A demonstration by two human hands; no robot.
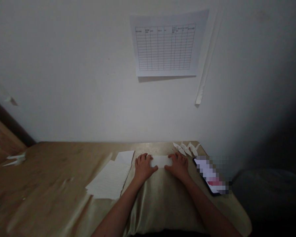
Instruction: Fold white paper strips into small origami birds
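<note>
A small white strip of paper (161, 161) lies crosswise on the cloth-covered table (160, 210), between my two hands. My left hand (144, 166) grips its left end, thumb below and fingers above. At the right end, my right hand (179, 166) holds the paper the same way. Left of my left hand is a stack of lined white sheets (110, 181), with another sheet (125, 157) partly under it. Several folded white paper pieces (186, 149) rest just beyond my right hand, at the table's back edge.
A phone (209, 176) lies at the table's right edge, its screen lit and partly blurred. White paper scraps (17, 159) are at the far left. A printed table sheet (166, 49) hangs on the wall behind, beside a hanging white strip (207, 65).
</note>
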